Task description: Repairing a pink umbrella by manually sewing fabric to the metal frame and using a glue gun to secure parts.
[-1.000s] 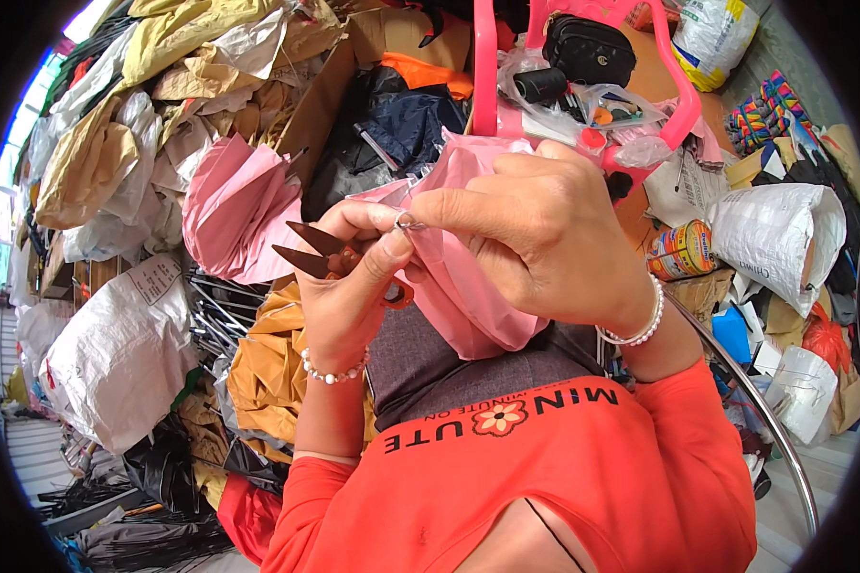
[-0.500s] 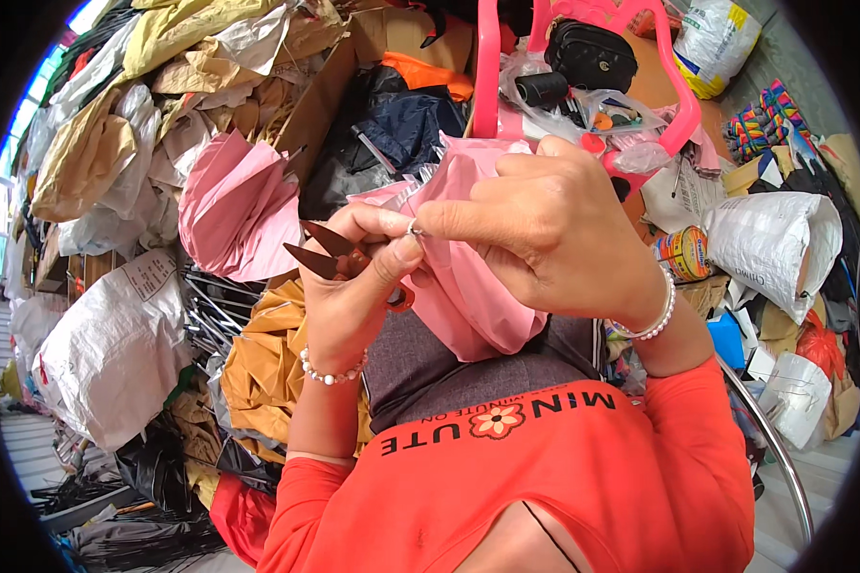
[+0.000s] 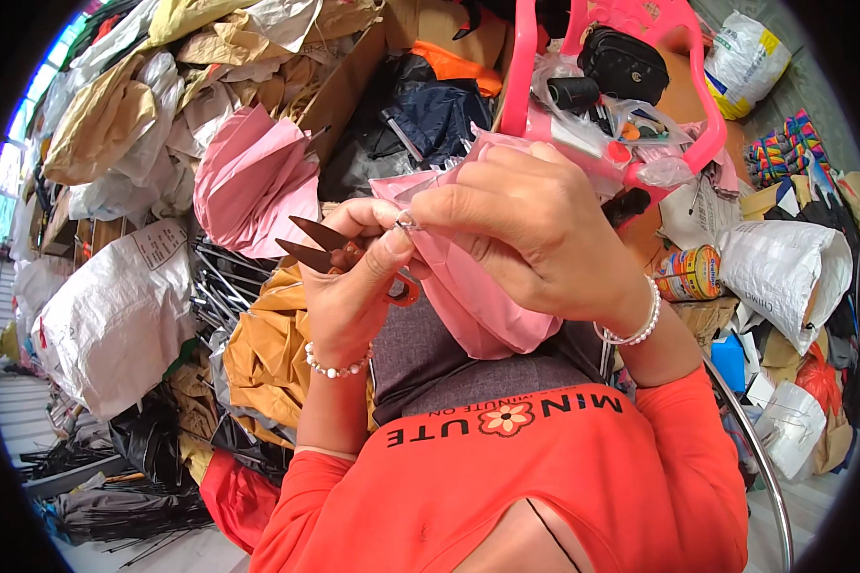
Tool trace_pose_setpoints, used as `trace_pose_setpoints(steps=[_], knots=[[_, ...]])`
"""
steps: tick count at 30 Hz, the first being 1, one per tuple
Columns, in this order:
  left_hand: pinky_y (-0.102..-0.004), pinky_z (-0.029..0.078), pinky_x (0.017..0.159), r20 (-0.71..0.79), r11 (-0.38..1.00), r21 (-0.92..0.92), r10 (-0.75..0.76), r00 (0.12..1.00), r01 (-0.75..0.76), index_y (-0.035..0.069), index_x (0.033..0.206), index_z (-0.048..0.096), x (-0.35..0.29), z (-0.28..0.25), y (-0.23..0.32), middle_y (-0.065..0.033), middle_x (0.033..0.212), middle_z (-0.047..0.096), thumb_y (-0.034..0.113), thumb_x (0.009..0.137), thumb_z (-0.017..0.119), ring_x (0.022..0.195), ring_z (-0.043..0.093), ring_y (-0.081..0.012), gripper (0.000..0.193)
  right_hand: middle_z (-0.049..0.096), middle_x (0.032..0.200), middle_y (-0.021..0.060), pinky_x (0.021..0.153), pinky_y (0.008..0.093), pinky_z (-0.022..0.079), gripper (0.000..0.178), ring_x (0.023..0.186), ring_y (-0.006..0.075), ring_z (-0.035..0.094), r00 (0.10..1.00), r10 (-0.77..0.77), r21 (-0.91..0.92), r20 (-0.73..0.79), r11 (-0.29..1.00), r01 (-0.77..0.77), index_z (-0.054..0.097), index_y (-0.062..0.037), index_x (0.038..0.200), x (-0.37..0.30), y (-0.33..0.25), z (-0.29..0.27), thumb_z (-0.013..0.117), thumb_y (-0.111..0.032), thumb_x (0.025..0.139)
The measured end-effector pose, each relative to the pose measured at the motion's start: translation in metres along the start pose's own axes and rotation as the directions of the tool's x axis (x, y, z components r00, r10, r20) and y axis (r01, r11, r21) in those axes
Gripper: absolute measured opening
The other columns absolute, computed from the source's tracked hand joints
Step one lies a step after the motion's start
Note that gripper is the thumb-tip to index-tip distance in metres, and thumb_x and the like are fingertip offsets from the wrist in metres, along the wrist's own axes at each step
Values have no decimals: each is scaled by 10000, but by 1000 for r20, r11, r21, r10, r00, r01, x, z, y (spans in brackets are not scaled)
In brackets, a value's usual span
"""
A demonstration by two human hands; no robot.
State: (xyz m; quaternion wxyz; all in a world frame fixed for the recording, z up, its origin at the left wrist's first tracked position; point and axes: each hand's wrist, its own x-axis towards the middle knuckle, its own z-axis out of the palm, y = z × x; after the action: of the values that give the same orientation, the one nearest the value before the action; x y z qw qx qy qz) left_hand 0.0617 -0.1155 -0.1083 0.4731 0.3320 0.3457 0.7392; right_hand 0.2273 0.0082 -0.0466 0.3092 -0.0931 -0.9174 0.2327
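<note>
A pink folded umbrella (image 3: 483, 310), its pleated cloth gathered in front of me, hangs down over my lap. My left hand (image 3: 349, 286) is closed around scissors (image 3: 317, 250) with dark open blades that point away to the left. Thumb and forefinger of this hand also pinch a small silvery metal piece (image 3: 406, 222) at the umbrella's edge. My right hand (image 3: 535, 234) grips the same small piece from the other side, thumb and forefinger pressed together. The rest of its fingers curl inward, and part of the cloth lies behind them.
Another pink umbrella (image 3: 256, 181) lies to the left, above brown-yellow folded cloth (image 3: 272, 353) and thin metal rods (image 3: 229, 282). A pink plastic chair (image 3: 524, 76) stands ahead, bearing a black pouch (image 3: 624, 63) and thread spool (image 3: 573, 93). White sacks (image 3: 784, 272) and a tin (image 3: 690, 274) sit right.
The view has shifted a little, so the surroundings appear farther right. Both hands keep their pinch on the small metal piece, and the scissors stay in the left hand.
</note>
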Motion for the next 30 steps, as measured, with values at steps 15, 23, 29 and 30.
trace_pose_setpoints(steps=[15, 23, 29, 30], knots=[[-273, 583, 683, -19, 999, -48, -25, 999, 24, -21, 1091, 592, 1, -2, -6, -81, 955, 683, 24, 957, 671, 782, 684, -144, 161, 624, 819, 60, 742, 401, 481, 234, 759, 291, 613, 999, -9, -53, -32, 999, 8, 734, -126, 1033, -5, 14, 9, 713, -54, 811], [-265, 582, 681, -2, 998, -61, -18, 1000, 18, -25, 1098, 595, 2, 0, -5, -83, 957, 681, 16, 960, 663, 779, 680, -136, 159, 606, 756, 35, 704, 390, 445, 241, 731, 257, 600, 1000, 2, -8, -23, 1000, -2, 739, -139, 1037, -5, 11, 7, 720, -58, 811], [-250, 578, 675, -19, 998, -47, -34, 999, 33, -29, 1100, 604, 1, 1, -4, -77, 955, 678, 33, 968, 661, 805, 677, -121, 156, 601, 723, 26, 667, 391, 412, 252, 697, 242, 597, 997, -18, 19, -81, 1000, 20, 737, -143, 1067, -5, 5, 7, 708, -70, 827], [-246, 576, 675, -15, 998, -47, -34, 999, 33, -29, 1103, 606, 1, 0, -5, -76, 955, 678, 39, 970, 661, 810, 676, -118, 159, 601, 723, 26, 667, 391, 412, 252, 697, 242, 597, 996, -19, 17, -82, 1000, 21, 737, -143, 1067, -5, 3, 8, 708, -70, 827]])
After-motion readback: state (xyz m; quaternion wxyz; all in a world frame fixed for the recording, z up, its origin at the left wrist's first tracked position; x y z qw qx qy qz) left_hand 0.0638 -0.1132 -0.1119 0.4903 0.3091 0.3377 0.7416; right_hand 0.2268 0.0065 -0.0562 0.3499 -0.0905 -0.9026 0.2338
